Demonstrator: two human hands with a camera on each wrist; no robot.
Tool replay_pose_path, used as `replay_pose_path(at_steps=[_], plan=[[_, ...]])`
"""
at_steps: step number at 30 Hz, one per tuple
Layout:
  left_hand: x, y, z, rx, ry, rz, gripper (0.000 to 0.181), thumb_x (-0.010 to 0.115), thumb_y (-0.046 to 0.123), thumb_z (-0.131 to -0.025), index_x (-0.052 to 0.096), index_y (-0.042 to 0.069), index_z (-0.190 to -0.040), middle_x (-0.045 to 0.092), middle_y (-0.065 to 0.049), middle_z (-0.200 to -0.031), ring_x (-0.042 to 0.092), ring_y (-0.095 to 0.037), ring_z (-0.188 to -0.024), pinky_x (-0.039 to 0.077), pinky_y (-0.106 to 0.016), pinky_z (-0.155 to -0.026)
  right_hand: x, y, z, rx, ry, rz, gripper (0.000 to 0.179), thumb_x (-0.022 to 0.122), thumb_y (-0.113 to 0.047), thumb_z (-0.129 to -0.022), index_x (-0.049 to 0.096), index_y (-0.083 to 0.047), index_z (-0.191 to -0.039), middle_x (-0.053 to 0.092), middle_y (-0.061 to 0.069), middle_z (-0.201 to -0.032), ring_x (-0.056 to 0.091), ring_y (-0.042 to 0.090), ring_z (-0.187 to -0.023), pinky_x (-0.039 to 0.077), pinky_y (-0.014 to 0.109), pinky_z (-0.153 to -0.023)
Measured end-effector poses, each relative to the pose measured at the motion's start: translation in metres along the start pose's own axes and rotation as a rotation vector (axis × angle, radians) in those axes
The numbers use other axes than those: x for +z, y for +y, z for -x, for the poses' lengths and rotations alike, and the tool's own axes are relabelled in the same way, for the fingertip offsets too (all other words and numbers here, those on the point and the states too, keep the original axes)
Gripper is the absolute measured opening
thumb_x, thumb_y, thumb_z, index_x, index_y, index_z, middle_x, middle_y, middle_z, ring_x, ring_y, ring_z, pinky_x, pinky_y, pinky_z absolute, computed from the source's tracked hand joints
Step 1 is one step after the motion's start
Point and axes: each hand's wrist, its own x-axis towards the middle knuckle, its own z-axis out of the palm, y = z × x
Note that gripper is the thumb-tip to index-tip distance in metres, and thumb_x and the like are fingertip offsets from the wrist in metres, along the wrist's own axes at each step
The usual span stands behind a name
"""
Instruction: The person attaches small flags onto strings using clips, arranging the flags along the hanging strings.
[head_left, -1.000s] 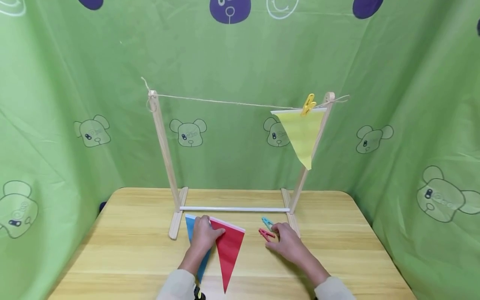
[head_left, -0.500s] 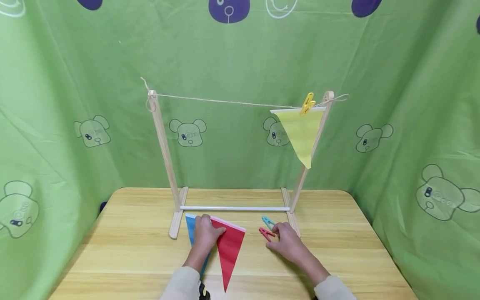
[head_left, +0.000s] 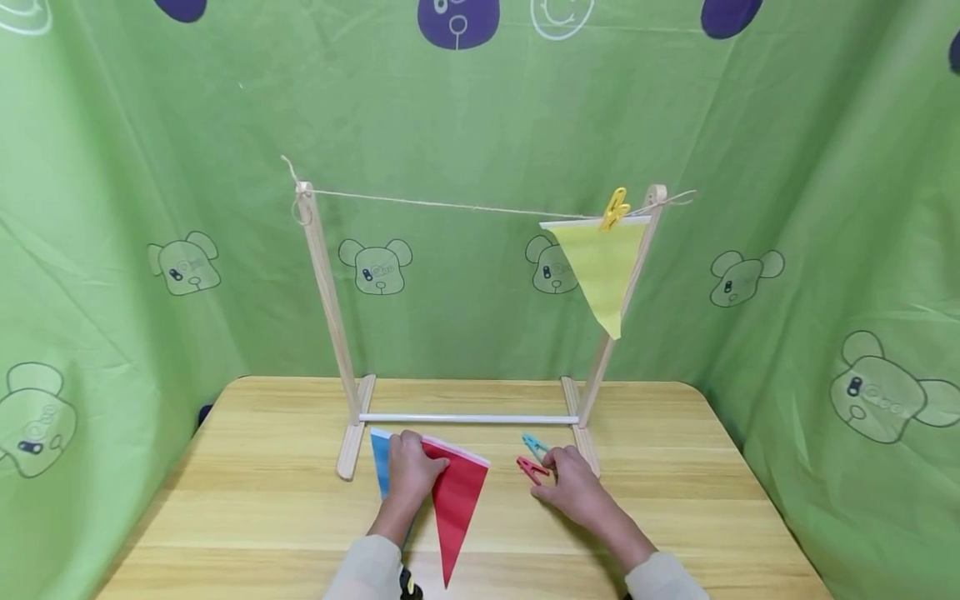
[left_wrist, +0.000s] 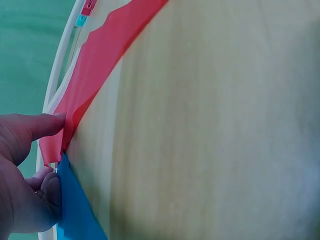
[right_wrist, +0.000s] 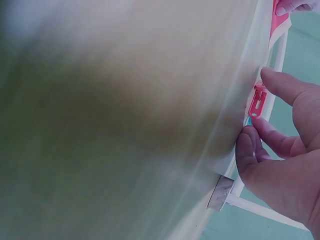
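My left hand [head_left: 411,471] pinches the top left corner of a red triangular pennant [head_left: 461,492] with a white top edge. In the left wrist view the thumb [left_wrist: 47,124] lies over the red cloth, fingertips below. A blue pennant [head_left: 380,458] lies beside it, partly hidden by that hand. My right hand [head_left: 577,487] rests at two clothespins, its thumb and forefinger apart around the ends of the pink clothespin [right_wrist: 257,102]. Next to that one is a light blue clothespin [head_left: 535,445], its near end under the fingertips.
Behind the hands stands a wooden frame [head_left: 327,292] with a white crossbar [head_left: 468,418]. A string [head_left: 435,202] runs between its posts. From the string's right end hangs a yellow pennant [head_left: 600,267], held by a yellow clothespin [head_left: 615,210]. Green curtain [head_left: 465,333] surrounds the wooden table [head_left: 262,492].
The left forearm has shifted slightly to the right, covering more of the blue pennant. Both hands otherwise stay in place, and the clothespins lie as before.
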Motion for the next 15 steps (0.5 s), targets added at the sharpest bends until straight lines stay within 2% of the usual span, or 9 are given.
replay_pose_path(at_steps=[9,15], plan=[[-0.0002,-0.0001,-0.0024,-0.028,0.001,0.036,0.044,0.097,0.009,-0.065,0.058,0.002,-0.083,0.054,-0.012,-0.083,0.054,-0.028,-0.081,0.050,-0.039,-0.068,0.0016,0.0002,-0.0010,-0.006,0.004,0.014,0.040,0.091,-0.016,-0.077,0.064,-0.003,-0.103,0.051,0.005,-0.095,0.046,0.016,-0.080,0.042,0.026,-0.066],[0.0009,-0.0022,-0.0022,-0.011,-0.001,0.055,0.042,0.095,0.007,-0.067,0.056,0.004,-0.084,0.061,-0.009,-0.076,0.061,-0.029,-0.076,0.052,-0.040,-0.068,0.0016,0.0000,-0.0009,-0.004,0.006,0.013,0.040,0.091,-0.015,-0.076,0.064,-0.003,-0.102,0.051,0.005,-0.093,0.046,0.015,-0.079,0.041,0.026,-0.066]])
